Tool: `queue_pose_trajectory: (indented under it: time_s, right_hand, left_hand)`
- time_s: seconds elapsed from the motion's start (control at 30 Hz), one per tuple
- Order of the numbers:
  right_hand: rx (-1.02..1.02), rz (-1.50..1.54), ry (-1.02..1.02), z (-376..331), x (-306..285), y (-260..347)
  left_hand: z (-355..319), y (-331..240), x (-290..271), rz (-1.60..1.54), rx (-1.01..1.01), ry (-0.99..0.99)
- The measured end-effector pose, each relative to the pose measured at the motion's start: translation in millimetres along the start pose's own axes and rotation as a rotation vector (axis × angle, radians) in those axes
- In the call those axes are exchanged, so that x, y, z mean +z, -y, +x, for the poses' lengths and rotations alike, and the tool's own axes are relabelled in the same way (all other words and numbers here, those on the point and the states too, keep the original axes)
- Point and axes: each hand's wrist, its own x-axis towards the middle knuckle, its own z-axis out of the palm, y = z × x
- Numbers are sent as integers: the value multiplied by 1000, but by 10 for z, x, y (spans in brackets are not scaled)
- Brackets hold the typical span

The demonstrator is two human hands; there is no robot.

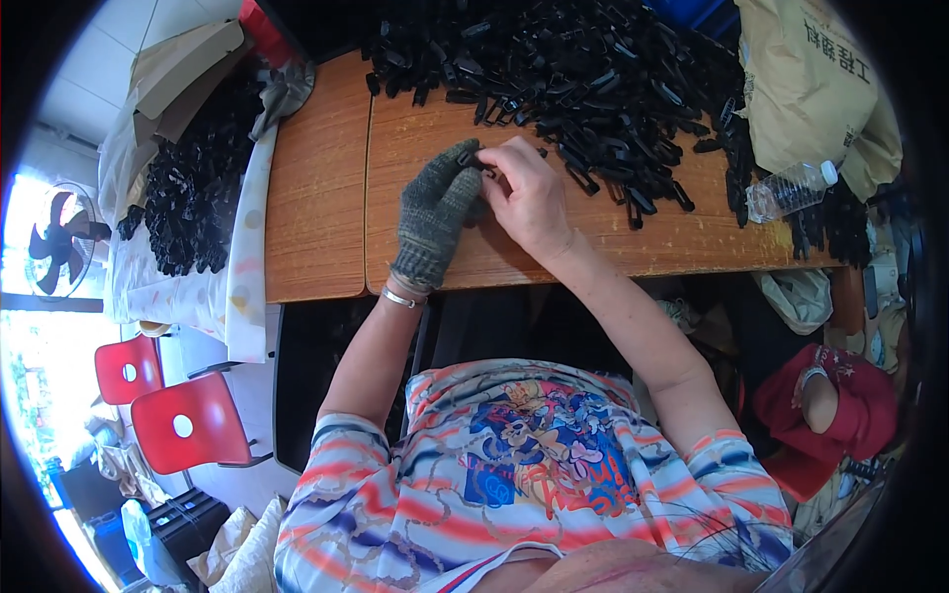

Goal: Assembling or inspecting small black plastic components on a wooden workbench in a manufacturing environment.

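Head view: dark printed characters mark the brown sack (806,89) at the far right of the wooden table (316,198); the small black part (466,157) is mostly hidden by fingers — its shape is hard to make out. Gloved left hand (432,210) and bare right hand (532,206) meet, fingers curled, both pinching the part; it sits just left of the black clip pile (593,79).

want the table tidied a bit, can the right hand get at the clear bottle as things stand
Probably yes: bare tabletop along the near edge leaves the right hand a mostly free way to the clear bottle, though it looks busy at a small black piece with the gloved left hand.
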Motion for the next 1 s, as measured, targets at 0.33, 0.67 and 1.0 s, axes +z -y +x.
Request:
queue_pose_trajectory:
  time_s: [0.33,0.67,1.0]
  right_hand:
    - [291,73,216,-239,205,210]
    - [201,211,741,-166,66,391]
    - [118,-491,311,147,-198,-470]
  left_hand:
    - [-32,123,-102,61,149,53]
    - [-486,-612,-1029,555,-346,354]
    - [260,-560,-650,965,116,-17]
